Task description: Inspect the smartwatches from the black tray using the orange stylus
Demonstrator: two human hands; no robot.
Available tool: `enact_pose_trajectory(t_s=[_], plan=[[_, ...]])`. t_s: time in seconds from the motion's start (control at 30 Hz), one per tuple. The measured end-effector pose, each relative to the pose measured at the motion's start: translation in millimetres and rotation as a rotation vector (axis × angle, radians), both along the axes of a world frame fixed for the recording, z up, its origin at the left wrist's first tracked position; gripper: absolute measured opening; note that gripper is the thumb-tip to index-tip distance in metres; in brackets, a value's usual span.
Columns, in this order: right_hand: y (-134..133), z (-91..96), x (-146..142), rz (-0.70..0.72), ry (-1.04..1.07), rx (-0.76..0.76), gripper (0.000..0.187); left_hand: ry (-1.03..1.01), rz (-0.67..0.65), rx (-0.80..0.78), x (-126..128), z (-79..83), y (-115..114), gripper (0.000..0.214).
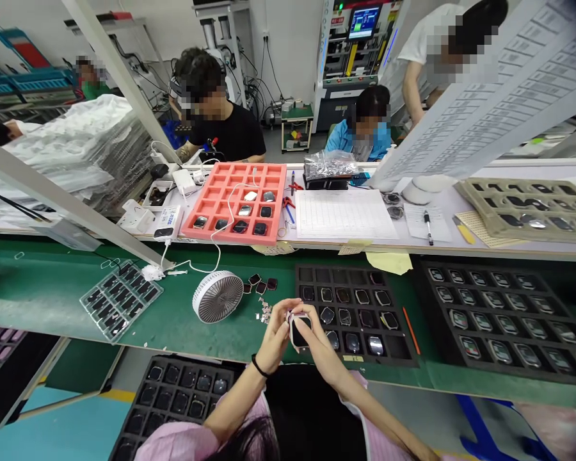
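Note:
Both my hands meet over the green belt (52, 294) at the near edge. My right hand (315, 339) grips a small square watch case (300, 331) with a dark screen. My left hand (274, 336), a black band on its wrist, pinches the case's left edge with curled fingers. Just behind my hands lie several tiny light parts (264, 312) and three dark watch faces (260, 283). A black tray (355, 314) with watch cases in its pockets sits right beside my right hand.
A small white fan (217, 296) lies left of my hands. A clear tray of dark parts (120, 298) sits farther left. Another black tray (506, 317) is at right, one more (173, 400) below left. A pink tray (235, 202) and papers (343, 214) rest on the raised shelf. Other people work beyond.

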State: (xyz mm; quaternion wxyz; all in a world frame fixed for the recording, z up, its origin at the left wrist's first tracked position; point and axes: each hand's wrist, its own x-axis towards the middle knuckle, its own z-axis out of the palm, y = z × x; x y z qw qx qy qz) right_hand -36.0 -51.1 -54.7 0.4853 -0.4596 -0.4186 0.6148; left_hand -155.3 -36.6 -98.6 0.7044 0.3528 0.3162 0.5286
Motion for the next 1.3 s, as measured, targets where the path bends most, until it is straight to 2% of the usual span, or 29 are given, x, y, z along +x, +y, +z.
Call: enact_pose_trajectory(t_s=[0.1, 0.2, 0.3, 0.4, 0.53, 0.63, 0.7, 0.8, 0.87, 0.93, 1.1, 1.3], plan=[[0, -8.2, -6, -0.068, -0.128, 0.120, 0.028, -0.234, -0.068, -0.210, 16, -2.9, -8, 0.059], [-1, -17.7, -10, -0.055, -0.226, 0.152, 0.025, -0.413, -0.154, -0.359, 24, -11.0, -9, 0.068], [1, -32.6, -13, -0.095, -0.326, 0.163, 0.024, -0.483, -0.146, -0.454, 29, -25.7, -8, 0.068], [6, -56.2, -13, -0.180, -0.304, 0.105, 0.028, -0.438, -0.107, -0.509, 35, -45.8, -7, 0.064], [14, -92.0, -12, -0.264, -0.108, -0.103, 0.038, 0.040, -0.107, -0.449, 33, -77.5, 0, 0.072], [19, -110.4, -10, -0.247, 0.000, -0.196, 0.044, 0.366, -0.109, -0.419, 11, -99.7, 13, 0.071], [21, -116.6, -8, -0.231, 0.064, -0.236, 0.046, 0.581, -0.080, -0.404, -12, -111.8, 25, 0.062], [22, -119.0, -4, -0.223, 0.132, -0.266, 0.046, 0.979, -0.017, -0.328, -46, -126.3, 39, 0.036], [22, -118.3, -4, -0.217, 0.162, -0.276, 0.045, 1.220, -0.040, -0.245, -58, -133.9, 42, 0.022], [21, -117.0, -4, -0.213, 0.183, -0.282, 0.046, 1.423, -0.110, -0.148, -60, -140.5, 42, 0.017], [21, -115.0, -5, -0.220, 0.207, -0.289, 0.049, 1.763, -0.300, 0.096, -49, -154.2, 41, 0.027], [20, -116.1, -4, -0.198, 0.220, -0.304, 0.048, 1.922, -0.437, 0.292, -50, -162.5, 53, 0.033]])
